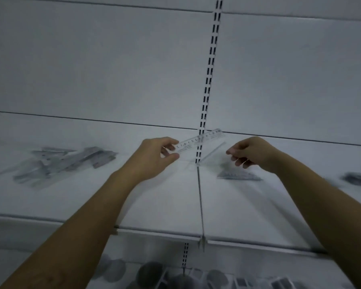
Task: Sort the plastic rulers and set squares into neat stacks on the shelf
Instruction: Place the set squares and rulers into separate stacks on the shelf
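Note:
My left hand [154, 155] pinches the left end of a clear plastic ruler or set square [198, 139], held above the white shelf [165, 205] with its numbered edge slanting up to the right. My right hand [248, 153] hovers with curled fingers by the piece's right side; contact with the clear plastic is unclear. A jumbled pile of clear rulers and set squares [56, 163] lies on the shelf at the left. Under my right hand sits a small stack of set squares [238, 176]. Another dark, blurred stack [358, 179] lies at the far right.
A slotted upright [213, 59] runs up the white back panel behind the held piece. A seam [200, 201] splits the shelf into two boards. Below the front edge, a lower shelf holds dark round items [150, 274] and packaged goods [279, 283].

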The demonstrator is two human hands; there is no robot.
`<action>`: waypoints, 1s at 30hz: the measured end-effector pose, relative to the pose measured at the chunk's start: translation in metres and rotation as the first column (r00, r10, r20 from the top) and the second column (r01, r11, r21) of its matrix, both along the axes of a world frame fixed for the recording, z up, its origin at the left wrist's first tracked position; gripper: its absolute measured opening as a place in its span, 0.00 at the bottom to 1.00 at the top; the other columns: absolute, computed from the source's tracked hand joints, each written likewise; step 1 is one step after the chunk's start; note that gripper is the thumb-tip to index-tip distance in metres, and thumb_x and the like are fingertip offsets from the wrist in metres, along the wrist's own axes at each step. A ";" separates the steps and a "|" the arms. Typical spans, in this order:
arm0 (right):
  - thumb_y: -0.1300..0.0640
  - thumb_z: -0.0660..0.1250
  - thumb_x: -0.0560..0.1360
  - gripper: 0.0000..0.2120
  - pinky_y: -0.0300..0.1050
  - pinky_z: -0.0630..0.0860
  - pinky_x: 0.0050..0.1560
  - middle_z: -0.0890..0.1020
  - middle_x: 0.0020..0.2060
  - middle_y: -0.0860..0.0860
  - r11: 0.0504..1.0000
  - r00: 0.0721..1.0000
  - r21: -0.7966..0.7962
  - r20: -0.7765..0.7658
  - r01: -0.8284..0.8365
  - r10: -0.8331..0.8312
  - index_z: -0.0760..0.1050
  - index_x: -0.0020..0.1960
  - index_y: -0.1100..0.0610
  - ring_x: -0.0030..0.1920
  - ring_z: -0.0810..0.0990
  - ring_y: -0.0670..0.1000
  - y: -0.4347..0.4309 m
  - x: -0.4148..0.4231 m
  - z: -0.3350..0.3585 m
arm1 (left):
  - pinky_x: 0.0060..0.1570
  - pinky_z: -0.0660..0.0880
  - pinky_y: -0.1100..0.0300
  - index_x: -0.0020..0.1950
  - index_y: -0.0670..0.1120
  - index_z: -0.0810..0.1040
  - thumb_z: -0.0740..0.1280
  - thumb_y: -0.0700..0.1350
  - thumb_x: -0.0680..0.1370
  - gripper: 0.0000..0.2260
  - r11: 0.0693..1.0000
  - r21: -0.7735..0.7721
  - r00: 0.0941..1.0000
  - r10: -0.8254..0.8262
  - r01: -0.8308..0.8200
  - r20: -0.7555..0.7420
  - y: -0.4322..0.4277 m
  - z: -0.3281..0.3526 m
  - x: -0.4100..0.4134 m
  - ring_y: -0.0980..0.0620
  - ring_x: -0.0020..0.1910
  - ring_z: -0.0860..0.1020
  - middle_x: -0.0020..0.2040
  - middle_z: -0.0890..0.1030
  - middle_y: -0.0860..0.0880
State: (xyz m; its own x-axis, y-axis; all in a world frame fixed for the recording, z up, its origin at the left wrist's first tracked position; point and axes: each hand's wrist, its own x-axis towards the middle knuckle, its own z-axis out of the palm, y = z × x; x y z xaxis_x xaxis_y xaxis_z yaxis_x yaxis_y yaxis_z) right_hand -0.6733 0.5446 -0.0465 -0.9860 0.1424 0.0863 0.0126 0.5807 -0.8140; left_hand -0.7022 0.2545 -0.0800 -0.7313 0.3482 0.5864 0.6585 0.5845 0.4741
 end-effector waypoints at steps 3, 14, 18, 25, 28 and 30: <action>0.65 0.66 0.76 0.09 0.39 0.79 0.32 0.83 0.41 0.61 0.992 0.997 -0.114 0.055 0.054 -0.048 0.79 0.53 0.68 0.35 0.82 0.52 0.056 0.019 0.000 | 0.42 0.68 0.72 0.60 0.48 0.79 0.71 0.47 0.75 0.14 0.998 -0.027 0.998 -0.064 0.063 -0.029 0.046 0.007 0.001 0.59 0.44 0.78 0.51 0.79 0.52; 0.62 0.72 0.72 0.07 0.39 0.72 0.32 0.86 0.39 0.56 0.936 0.935 0.013 0.029 0.352 -0.352 0.80 0.49 0.64 0.33 0.81 0.49 0.217 0.066 -0.007 | 0.44 0.67 0.73 0.53 0.53 0.80 0.70 0.49 0.75 0.07 0.969 -0.093 0.972 -0.233 0.230 -0.023 0.216 0.029 0.018 0.59 0.48 0.75 0.50 0.77 0.54; 0.58 0.74 0.70 0.07 0.35 0.69 0.28 0.85 0.36 0.55 0.922 0.940 0.231 0.065 0.312 -0.335 0.81 0.44 0.61 0.32 0.80 0.49 0.243 0.060 -0.019 | 0.41 0.66 0.74 0.50 0.55 0.80 0.70 0.48 0.74 0.05 0.965 -0.143 0.974 -0.225 0.221 -0.014 0.262 0.024 0.023 0.58 0.46 0.75 0.50 0.78 0.54; 0.53 0.75 0.68 0.04 0.40 0.75 0.42 0.82 0.38 0.47 0.817 0.976 0.547 0.002 0.181 -0.218 0.83 0.41 0.52 0.41 0.80 0.50 0.285 0.057 -0.020 | 0.42 0.69 0.70 0.48 0.52 0.81 0.71 0.48 0.74 0.04 0.978 -0.105 0.984 -0.179 0.180 0.017 0.318 0.020 0.028 0.59 0.45 0.78 0.48 0.79 0.54; 0.53 0.74 0.69 0.02 0.38 0.71 0.42 0.82 0.37 0.47 0.830 0.969 0.503 -0.079 0.241 -0.233 0.83 0.40 0.51 0.40 0.79 0.47 0.320 0.066 -0.015 | 0.43 0.73 0.68 0.47 0.52 0.81 0.71 0.49 0.74 0.04 0.982 -0.094 0.986 -0.163 0.166 0.038 0.341 0.017 0.031 0.60 0.45 0.79 0.48 0.80 0.55; 0.54 0.72 0.70 0.03 0.39 0.70 0.43 0.83 0.39 0.50 0.820 0.947 0.474 -0.152 0.321 -0.282 0.83 0.41 0.53 0.41 0.79 0.50 0.348 0.071 -0.016 | 0.48 0.73 0.65 0.47 0.52 0.81 0.70 0.48 0.74 0.03 0.979 -0.104 0.984 -0.173 0.176 0.040 0.359 0.014 0.033 0.59 0.45 0.78 0.48 0.80 0.54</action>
State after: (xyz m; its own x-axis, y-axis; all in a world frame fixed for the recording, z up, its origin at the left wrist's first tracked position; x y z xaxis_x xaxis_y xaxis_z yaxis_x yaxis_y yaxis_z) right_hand -0.6020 0.8921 -0.0622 -0.8891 0.3523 0.2921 0.2058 0.8778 -0.4325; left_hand -0.6689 0.6135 -0.0661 -0.6708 0.5313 0.5174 0.7409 0.5103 0.4366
